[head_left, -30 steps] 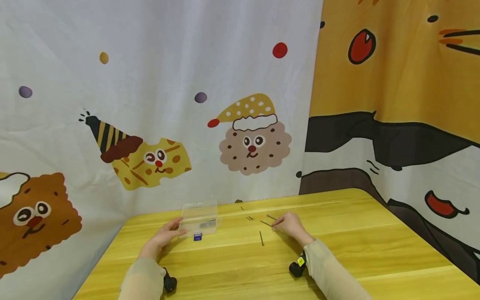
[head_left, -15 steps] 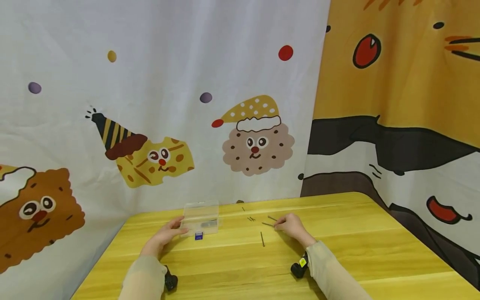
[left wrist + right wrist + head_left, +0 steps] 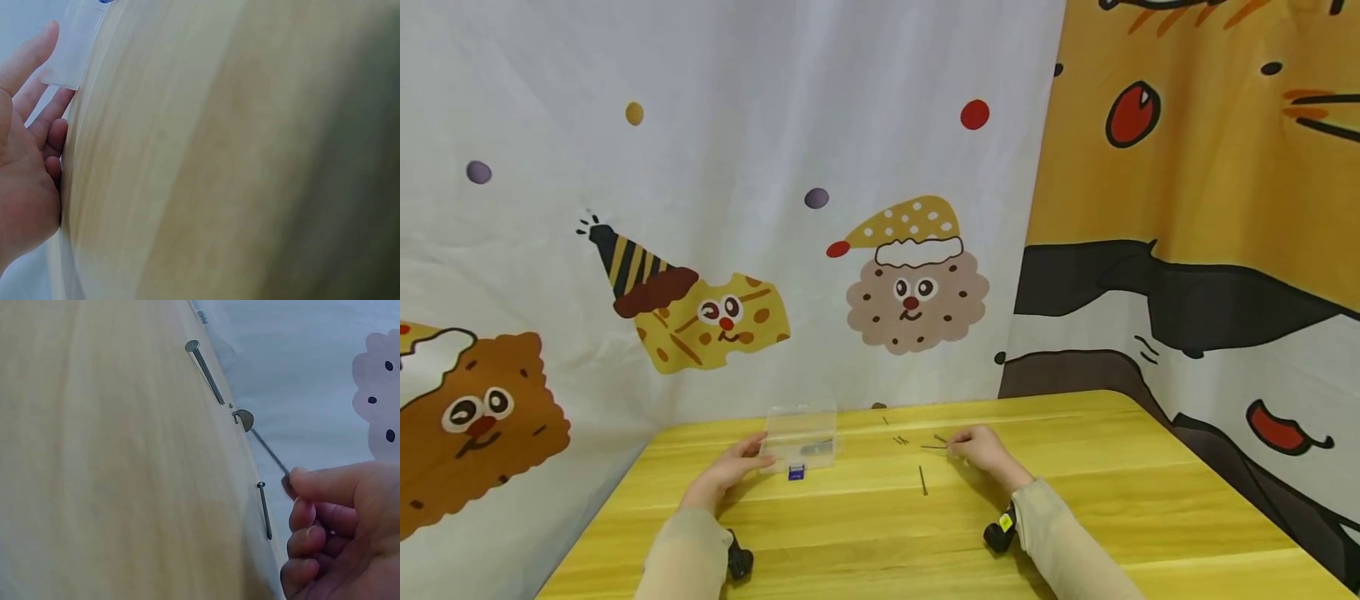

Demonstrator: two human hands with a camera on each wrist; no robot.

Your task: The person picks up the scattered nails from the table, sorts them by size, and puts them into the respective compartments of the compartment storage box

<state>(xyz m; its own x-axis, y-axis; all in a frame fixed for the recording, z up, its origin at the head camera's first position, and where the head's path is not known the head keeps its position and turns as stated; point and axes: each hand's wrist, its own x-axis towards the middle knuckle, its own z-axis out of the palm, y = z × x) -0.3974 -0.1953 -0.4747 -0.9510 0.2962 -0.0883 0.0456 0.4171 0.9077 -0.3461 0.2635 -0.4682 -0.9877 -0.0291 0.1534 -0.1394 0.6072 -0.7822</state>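
Left hand: the left hand (image 3: 727, 472) lies at the left end of the clear box, thumb and fingers apart, thumb toward the front side; in the left wrist view the thumb is straight and the lower fingers bend.
Right hand: the right hand (image 3: 979, 447) is clamped on a nail between thumb and finger, the other fingers folded beneath.
Held nail: the held nail (image 3: 272, 454) slants out of the pinch, its far end pointing away from the palm; from the head view it reaches toward the box side of the surface.
Box: the clear box (image 3: 781, 451) stands near the back of the surface, lid (image 3: 801, 417) raised, a blue tab (image 3: 796, 472) at its front and a grey item (image 3: 817, 447) inside, too small to identify.
Nail behind: a thin nail (image 3: 265, 512) lies just beside the right hand, on its far side.
Nail in front: a thicker nail (image 3: 923, 480) lies between the two hands, nearer the person, with its flat head toward them.
Small pieces: a cluster of short nails (image 3: 901, 439) lies between box and right hand, one more short piece (image 3: 885, 421) farther back.
Surface: yellow wood-grain surface (image 3: 865, 533).
Backdrop: a white curtain (image 3: 880, 108) with cartoon food prints; an orange section (image 3: 1097, 183) at right.
Sleeves: pale sleeves (image 3: 683, 554) on both arms.
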